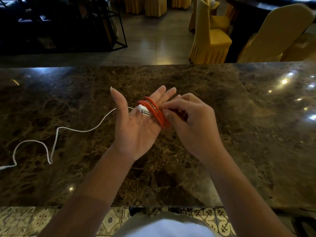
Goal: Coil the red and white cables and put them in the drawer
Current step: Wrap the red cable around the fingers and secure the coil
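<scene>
The red cable (156, 111) is wound in several loops around the fingers of my left hand (136, 127), which is held palm up with thumb and fingers spread above the counter. Its white USB plug (143, 110) lies across the palm side of the loops. My right hand (189, 120) pinches the red loops at their right side with curled fingers. The white cable (56, 134) lies loose and wavy on the marble counter to the left; its far end runs behind my left hand. No drawer is in view.
The dark brown marble counter (222, 151) fills the middle of the view, its near edge at the bottom above patterned floor tiles. Beyond the far edge stand yellow-covered chairs (212, 35) at right and a dark metal shelf (68, 28) at left.
</scene>
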